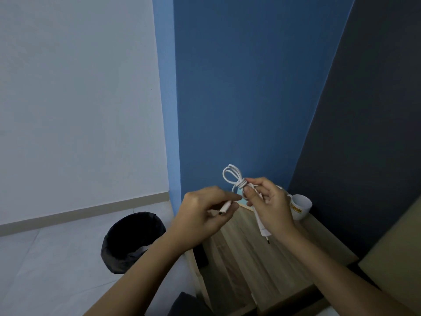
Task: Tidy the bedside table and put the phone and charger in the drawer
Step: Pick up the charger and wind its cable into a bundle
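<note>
**Loose cable end could undo the bundle above the tabletop**

The wooden tabletop (273,258) fills the near right of the view, against the blue wall. To its left on the floor stands a black bin (134,240), close enough that anything dropped to the left of the table edge could land in it. A white mug (300,206) sits at the far right corner of the tabletop, just behind the right hand; a careless swing of the dangling plug could knock it.

The right hand (271,208) is closed around the charger (262,222), pinching the coiled cable (234,179) at its wrapped waist, loops standing above the fingers and the adapter hanging below the palm. The left hand (202,215) is closed narrowly on the cable's free end, the connector (224,208) poking out between fingers.

The wrap looks only partly secured. If the left hand lets the end go slack before tucking it, the turns will likely spring loose. The phone and the drawer are not clearly visible here.
</note>
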